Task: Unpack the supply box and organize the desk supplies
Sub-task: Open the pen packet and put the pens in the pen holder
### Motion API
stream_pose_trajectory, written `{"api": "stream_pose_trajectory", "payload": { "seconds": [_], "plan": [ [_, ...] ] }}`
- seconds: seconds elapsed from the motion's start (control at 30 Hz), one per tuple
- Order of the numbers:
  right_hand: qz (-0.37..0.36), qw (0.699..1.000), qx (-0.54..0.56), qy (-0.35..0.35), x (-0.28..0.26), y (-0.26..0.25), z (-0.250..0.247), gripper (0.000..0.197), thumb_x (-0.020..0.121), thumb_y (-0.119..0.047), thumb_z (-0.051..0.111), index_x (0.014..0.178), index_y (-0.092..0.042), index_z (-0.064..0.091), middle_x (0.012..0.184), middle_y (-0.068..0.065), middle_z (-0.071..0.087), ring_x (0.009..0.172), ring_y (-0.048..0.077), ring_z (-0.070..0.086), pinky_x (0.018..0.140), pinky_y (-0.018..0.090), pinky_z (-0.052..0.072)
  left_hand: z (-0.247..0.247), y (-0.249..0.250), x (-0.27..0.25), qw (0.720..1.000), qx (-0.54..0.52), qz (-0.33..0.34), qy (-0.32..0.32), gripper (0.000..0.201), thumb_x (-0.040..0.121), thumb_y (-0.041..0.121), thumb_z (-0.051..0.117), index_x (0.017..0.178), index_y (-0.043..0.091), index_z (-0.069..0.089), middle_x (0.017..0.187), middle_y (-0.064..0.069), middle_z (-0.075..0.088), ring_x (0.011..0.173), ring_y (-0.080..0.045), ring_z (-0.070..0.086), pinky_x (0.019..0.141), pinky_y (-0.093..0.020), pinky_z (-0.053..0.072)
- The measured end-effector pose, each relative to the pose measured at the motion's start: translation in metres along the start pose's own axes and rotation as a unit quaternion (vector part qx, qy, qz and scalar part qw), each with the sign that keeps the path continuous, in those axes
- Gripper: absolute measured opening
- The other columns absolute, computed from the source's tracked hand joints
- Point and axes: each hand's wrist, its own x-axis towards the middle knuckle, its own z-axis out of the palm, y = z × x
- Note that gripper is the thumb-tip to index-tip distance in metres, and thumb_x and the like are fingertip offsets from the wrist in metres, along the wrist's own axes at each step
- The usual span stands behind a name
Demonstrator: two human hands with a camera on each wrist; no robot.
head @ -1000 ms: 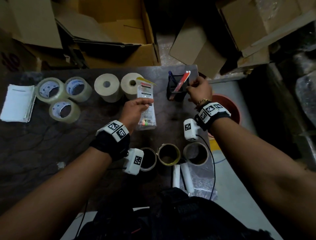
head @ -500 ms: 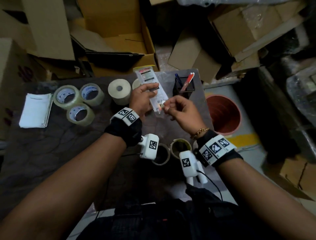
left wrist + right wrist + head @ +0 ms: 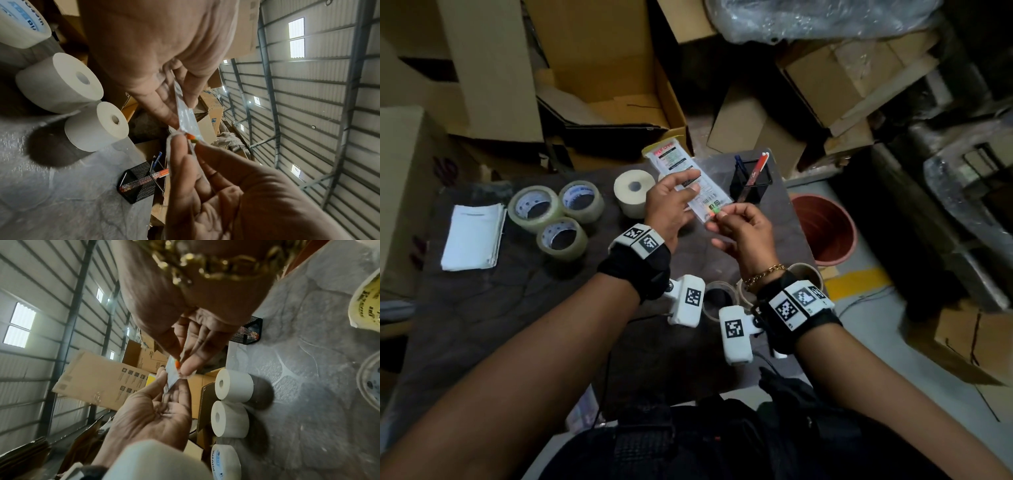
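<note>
A clear plastic pen packet with a printed label is held above the dark table. My left hand holds its middle between thumb and fingers. My right hand pinches the packet's near end, where orange and green pen tips show. The wrist views show the same pinch on the packet. A black mesh pen holder with a red-and-white pen and a blue pen stands at the table's far right. The open cardboard box sits behind the table.
Three clear tape rolls and a white paper stack lie on the left. Two white paper rolls stand at the back. More tape rolls sit under my wrists. A red bucket stands on the floor to the right. Cardboard boxes crowd the back.
My right hand left the pen holder and came to the packet's near end. My left hand lifted the packet off the table. The head view shifted upward.
</note>
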Motion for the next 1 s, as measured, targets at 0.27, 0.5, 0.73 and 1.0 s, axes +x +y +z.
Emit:
{"api": "stream_pose_trajectory", "payload": {
  "seconds": [0.27, 0.5, 0.73, 1.0],
  "plan": [
    [0.008, 0.996, -0.089, -0.012, -0.011, 0.001, 0.013, 0.013, 0.090, -0.005, 0.061, 0.089, -0.017, 0.056, 0.076, 0.003, 0.071, 0.063, 0.016, 0.067, 0.047, 0.025, 0.051, -0.007, 0.000, -0.012, 0.999, 0.038, 0.026, -0.013, 0.022, 0.089, -0.005, 0.058, 0.106, 0.007, 0.067, 0.115, -0.011, 0.067, 0.080, -0.016, 0.072, 0.081, -0.046, 0.056],
    [-0.012, 0.983, -0.180, -0.021, -0.014, 0.000, 0.002, 0.010, 0.088, -0.007, 0.069, 0.096, -0.007, 0.063, 0.083, 0.009, 0.072, 0.056, 0.011, 0.064, 0.044, 0.024, 0.049, -0.016, 0.012, -0.004, 0.999, 0.029, 0.030, 0.032, 0.027, 0.088, -0.009, 0.056, 0.111, 0.002, 0.065, 0.122, -0.018, 0.063, 0.098, -0.027, 0.068, 0.075, -0.038, 0.060],
    [-0.069, 0.958, -0.268, -0.078, -0.010, 0.000, -0.008, 0.019, 0.088, -0.006, 0.068, 0.093, -0.018, 0.056, 0.087, 0.008, 0.066, 0.072, 0.015, 0.065, 0.053, 0.027, 0.053, -0.008, 0.006, -0.002, 0.998, 0.063, 0.019, 0.014, 0.025, 0.088, -0.006, 0.058, 0.107, 0.007, 0.068, 0.118, -0.014, 0.066, 0.092, -0.022, 0.070, 0.074, -0.039, 0.060],
    [-0.035, 0.945, -0.283, -0.159, 0.002, -0.005, -0.025, 0.012, 0.091, 0.002, 0.062, 0.095, -0.010, 0.066, 0.087, 0.015, 0.063, 0.074, 0.023, 0.057, 0.062, 0.032, 0.051, 0.003, 0.000, 0.004, 0.995, 0.094, 0.019, 0.016, 0.025, 0.086, -0.008, 0.059, 0.106, 0.005, 0.069, 0.121, -0.012, 0.066, 0.096, -0.022, 0.069, 0.076, -0.041, 0.060]
  ]
}}
